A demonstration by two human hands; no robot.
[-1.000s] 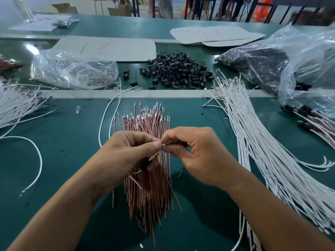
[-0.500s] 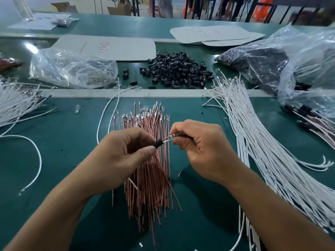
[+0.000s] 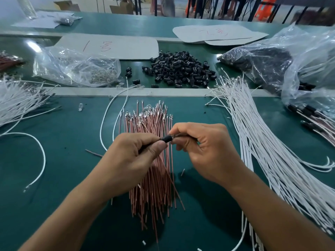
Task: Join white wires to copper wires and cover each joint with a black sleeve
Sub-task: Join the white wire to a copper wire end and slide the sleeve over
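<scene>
Sliding a black sleeve [image 3: 165, 138] over a joint is the step in hand, I'd say. The left hand [image 3: 134, 156] has thumb and forefinger pinched on the sleeve end. The right hand [image 3: 203, 147] pinches the wire just past it, where a bit of shiny metal pokes out. Both are held in the air above the copper wires [image 3: 154, 196]. Can't tell whether the sleeve is fully seated, since fingers hide most of it. Progress-wise this looks like early days. A few finished pieces [image 3: 308, 111] with black sleeves on lie at the far right, half under a plastic bag [image 3: 299, 51]. But the copper bundle is thick, the white wires [image 3: 262, 142] on the right make a big fan, and the heap of loose sleeves [image 3: 179, 71] behind the pale strip [image 3: 163, 91] is large, so loads left to do. As for room, the white fan runs just beside the right forearm, so swinging that way would probably rake it. Left of the bundle there's bare green mat [image 3: 72, 178] out to a stray white loop [image 3: 40, 151], which looks like the easy side. Reaching for sleeves means going forward over the copper terminal tips and across the strip, with nothing tall in the way. Another white heap [image 3: 18, 104] and a bag of small metal bits [image 3: 76, 67] sit far left, well apart from the hands.
</scene>
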